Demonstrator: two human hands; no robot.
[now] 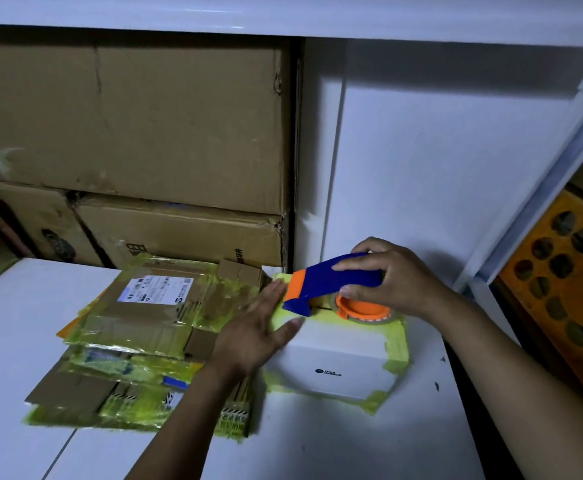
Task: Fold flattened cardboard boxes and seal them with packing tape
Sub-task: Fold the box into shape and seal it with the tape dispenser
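A small white box (pixel 335 362) with yellow-green tape along its edges stands on the white table (pixel 23 323). My right hand (pixel 394 278) grips the blue handle of a blue and orange tape dispenser (pixel 331 282), whose tape roll rests on the box's top. My left hand (pixel 258 327) lies flat with straight fingers against the box's left upper edge, next to the dispenser's orange nose. Left of the box lies a pile of flattened brown cardboard boxes (pixel 151 317) covered in yellow-green tape.
Large brown cartons (pixel 137 133) are stacked behind the table at the left. A white wall panel (pixel 439 150) rises behind the box. An orange panel with round holes (pixel 560 271) stands at the far right.
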